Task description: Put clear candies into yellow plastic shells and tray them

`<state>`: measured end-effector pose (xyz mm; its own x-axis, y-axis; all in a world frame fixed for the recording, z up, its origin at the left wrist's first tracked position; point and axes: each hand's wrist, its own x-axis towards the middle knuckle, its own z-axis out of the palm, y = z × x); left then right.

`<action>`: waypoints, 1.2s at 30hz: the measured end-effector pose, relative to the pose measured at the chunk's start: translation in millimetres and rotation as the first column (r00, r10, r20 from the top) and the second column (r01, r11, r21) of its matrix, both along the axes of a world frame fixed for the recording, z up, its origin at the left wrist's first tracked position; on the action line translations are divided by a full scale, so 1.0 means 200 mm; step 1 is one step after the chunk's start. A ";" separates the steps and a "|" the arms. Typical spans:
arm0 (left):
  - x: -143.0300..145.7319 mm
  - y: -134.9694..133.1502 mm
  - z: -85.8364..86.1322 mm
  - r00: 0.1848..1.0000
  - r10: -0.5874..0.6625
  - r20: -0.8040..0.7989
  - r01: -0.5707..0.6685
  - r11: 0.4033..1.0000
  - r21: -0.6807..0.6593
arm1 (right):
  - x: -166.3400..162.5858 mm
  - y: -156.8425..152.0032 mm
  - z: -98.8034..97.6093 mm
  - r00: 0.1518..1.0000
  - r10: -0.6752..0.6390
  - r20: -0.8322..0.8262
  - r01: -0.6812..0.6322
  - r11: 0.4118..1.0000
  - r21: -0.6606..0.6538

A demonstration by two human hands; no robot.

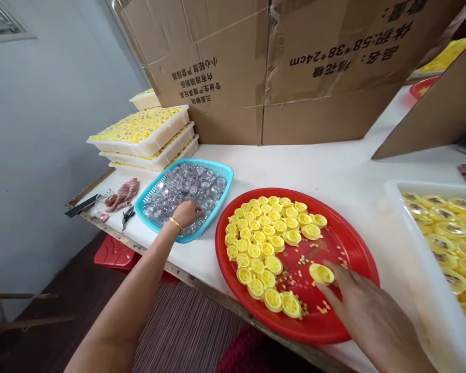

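My left hand (187, 212) reaches into a blue basket (223, 171) full of clear plastic lids (190, 189), its fingers curled down among them; a gold bracelet sits on the wrist. My right hand (357, 300) rests over a round red tray (334, 326) and pinches a small yellow cup (321, 273) at its fingertips. Several more yellow cups (264, 238) lie in rows on the tray's left half, with small yellow bits scattered among them.
A white tray (396, 207) of filled, lidded yellow cups stands at the right. Stacked white trays (155, 140) sit at the back left. Large cardboard boxes (275, 72) line the back. Keys (127, 215) and a cloth glove (123, 194) lie near the table's left edge.
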<state>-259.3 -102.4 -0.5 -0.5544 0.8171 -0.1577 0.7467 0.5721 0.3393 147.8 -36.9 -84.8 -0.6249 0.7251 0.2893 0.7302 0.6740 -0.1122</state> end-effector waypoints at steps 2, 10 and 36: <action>0.01 0.06 -0.06 1.000 -0.016 0.022 0.017 0.997 -0.069 | -0.01 -0.01 0.00 0.999 0.032 -0.030 -0.033 0.999 -0.022; -0.06 0.02 -0.04 0.984 0.090 0.151 -0.098 0.994 0.052 | -0.05 -0.03 0.03 0.992 0.040 -0.122 -0.053 0.994 -0.100; 1.20 -0.05 -0.07 0.786 -0.566 0.247 0.333 0.725 0.603 | -0.12 -0.15 0.29 0.821 -0.295 -0.489 -0.033 0.830 -0.557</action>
